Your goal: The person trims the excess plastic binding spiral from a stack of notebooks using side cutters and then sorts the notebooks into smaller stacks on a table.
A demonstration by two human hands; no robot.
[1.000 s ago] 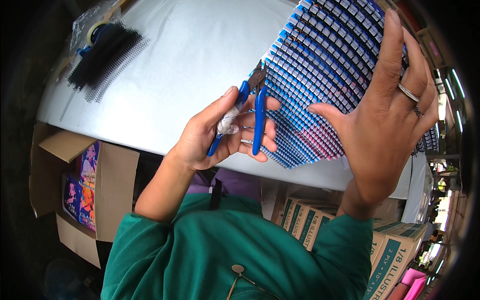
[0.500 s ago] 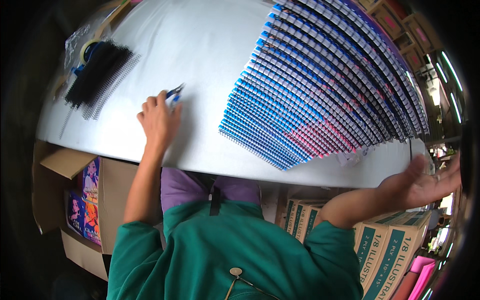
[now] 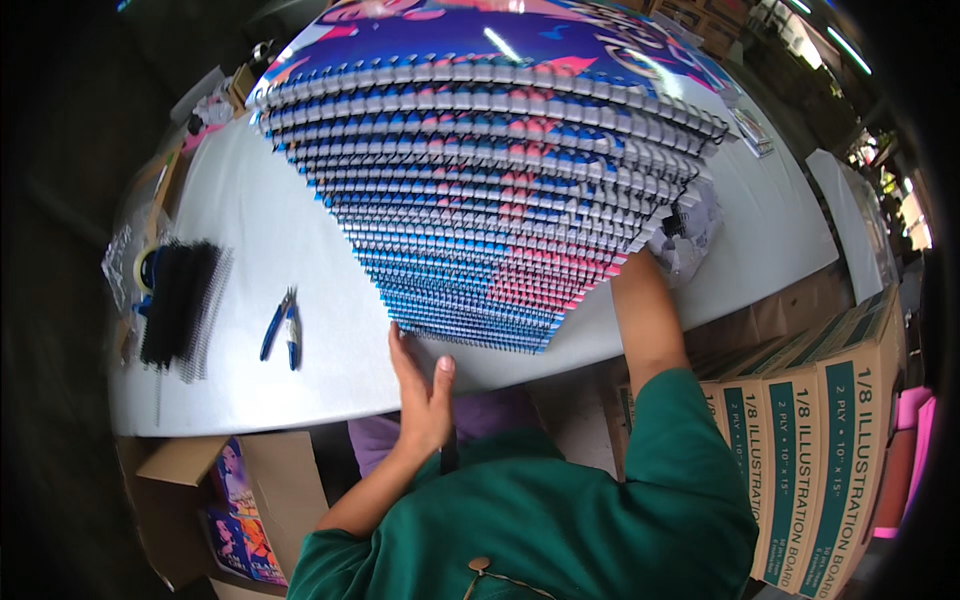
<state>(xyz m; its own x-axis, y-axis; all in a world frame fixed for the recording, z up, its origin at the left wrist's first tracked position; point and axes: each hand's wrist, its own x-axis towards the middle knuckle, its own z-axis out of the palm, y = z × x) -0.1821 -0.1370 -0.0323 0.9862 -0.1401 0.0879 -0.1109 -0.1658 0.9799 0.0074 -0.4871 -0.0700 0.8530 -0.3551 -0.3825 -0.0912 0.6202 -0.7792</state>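
A long, fanned row of spiral-bound notebooks point(image 3: 440, 245) with blue and pink covers and black coils spreads across the table. At its near left corner is my left hand point(image 3: 425, 395), fingers stretched out and fingertips by the lowest notebook, thumb apart. My right forearm reaches up to the row's right side; the right hand itself is hidden behind the notebooks. Blue-handled cutting pliers point(image 3: 282, 325) lie on the table, left of my left hand. Farther left sits a bundle of black spiral coils point(image 3: 183, 305).
A roll of tape point(image 3: 147, 268) and clear plastic lie beyond the coils. Crumpled plastic point(image 3: 690, 235) is by my right forearm. An open carton point(image 3: 285, 470) with colourful books stands below the table at left; several brown board boxes point(image 3: 790, 470) stand at right.
My left hand has let go of the pliers and moved right to the notebooks. My right hand has swung in from the far right to the row's right side. The view has shifted right.
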